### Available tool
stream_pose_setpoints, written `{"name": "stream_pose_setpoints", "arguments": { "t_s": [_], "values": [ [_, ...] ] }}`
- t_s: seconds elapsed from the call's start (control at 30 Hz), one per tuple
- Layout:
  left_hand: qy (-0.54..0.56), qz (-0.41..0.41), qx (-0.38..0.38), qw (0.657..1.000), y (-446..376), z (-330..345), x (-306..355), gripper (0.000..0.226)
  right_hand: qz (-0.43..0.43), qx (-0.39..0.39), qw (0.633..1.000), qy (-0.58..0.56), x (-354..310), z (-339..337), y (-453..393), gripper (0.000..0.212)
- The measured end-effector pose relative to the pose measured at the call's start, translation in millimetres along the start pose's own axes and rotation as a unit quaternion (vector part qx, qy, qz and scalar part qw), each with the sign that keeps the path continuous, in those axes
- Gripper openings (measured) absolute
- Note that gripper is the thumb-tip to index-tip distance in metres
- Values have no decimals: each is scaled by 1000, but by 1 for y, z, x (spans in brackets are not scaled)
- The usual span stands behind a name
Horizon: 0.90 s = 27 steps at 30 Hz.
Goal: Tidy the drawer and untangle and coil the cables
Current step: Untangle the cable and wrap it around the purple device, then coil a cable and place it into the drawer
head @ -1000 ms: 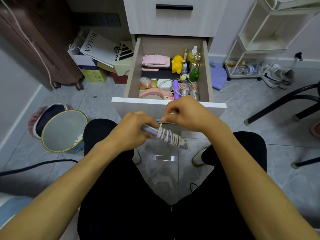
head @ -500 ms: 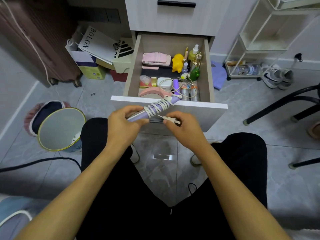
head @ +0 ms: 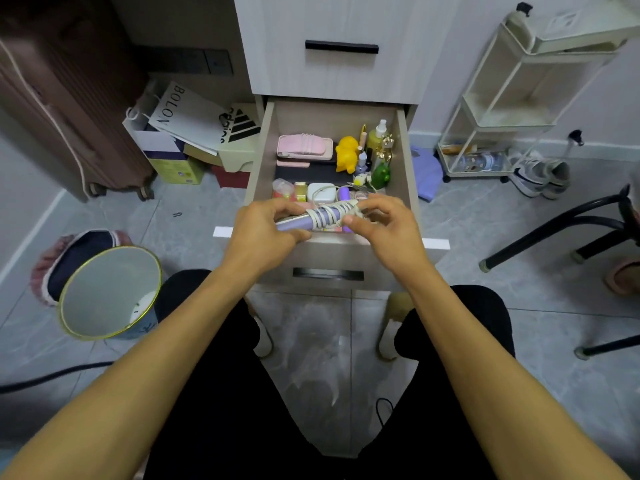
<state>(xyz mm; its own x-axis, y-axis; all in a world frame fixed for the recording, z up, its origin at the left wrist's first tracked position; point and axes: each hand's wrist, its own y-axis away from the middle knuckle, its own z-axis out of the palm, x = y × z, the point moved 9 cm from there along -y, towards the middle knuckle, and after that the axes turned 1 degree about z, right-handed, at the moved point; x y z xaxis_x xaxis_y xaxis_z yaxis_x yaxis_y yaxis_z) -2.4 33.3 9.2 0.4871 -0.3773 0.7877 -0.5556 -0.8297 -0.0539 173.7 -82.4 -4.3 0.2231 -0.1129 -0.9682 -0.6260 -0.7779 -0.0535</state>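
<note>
My left hand (head: 263,233) grips the near end of a purple stick-shaped device (head: 301,222) held over the front of the open drawer (head: 403,161). A white cable (head: 329,216) is wound in several turns around the device. My right hand (head: 384,226) pinches the cable's end at the device's far tip. Inside the drawer lie a pink case (head: 304,146), a yellow toy (head: 346,154), small bottles (head: 375,138), a white charger (head: 322,192) and more loose cable, partly hidden by my hands.
A bin (head: 107,292) stands on the floor at the left, with boxes and a paper bag (head: 187,119) behind it. A white trolley (head: 502,109) and shoes (head: 540,174) are at the right, beside black chair legs (head: 554,226). My knees flank the cabinet.
Both hands rose and moved forward with the wrapped device, from in front of the drawer front to over the drawer. My right hand shifted from the cable plug to the device's far tip.
</note>
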Motion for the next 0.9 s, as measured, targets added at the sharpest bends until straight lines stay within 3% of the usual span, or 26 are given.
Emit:
{"name": "stream_pose_setpoints", "arguments": {
  "t_s": [0.1, 0.2, 0.33, 0.57, 0.67, 0.73, 0.9],
  "values": [
    [-14, 5, -10, 1000, -27, 3, -2, 35, 64, -19, 994, -87, 12, 9, -23, 24],
    [-27, 23, -39, 999, -60, 12, -3, 36, 144, -14, 983, -115, 35, 12, -55, 52],
    [-81, 46, -88, 992, -112, 27, -18, 28, 222, -62, 972, -48, 60, 22, -103, 58],
    [-277, 60, -178, 942, -211, 67, -62, 29, 196, -113, 965, 135, 104, 52, -186, 52],
    [-374, 76, -207, 901, -237, 83, -67, 22, 146, -92, 965, 196, 108, 63, -208, 53],
    [-423, 90, -211, 877, -252, 92, -70, 29, 117, -75, 966, 219, 108, 70, -217, 45],
    [-466, 88, -205, 856, -280, 115, -81, 34, 77, -34, 963, 258, 121, 79, -228, 46]
  ]
}}
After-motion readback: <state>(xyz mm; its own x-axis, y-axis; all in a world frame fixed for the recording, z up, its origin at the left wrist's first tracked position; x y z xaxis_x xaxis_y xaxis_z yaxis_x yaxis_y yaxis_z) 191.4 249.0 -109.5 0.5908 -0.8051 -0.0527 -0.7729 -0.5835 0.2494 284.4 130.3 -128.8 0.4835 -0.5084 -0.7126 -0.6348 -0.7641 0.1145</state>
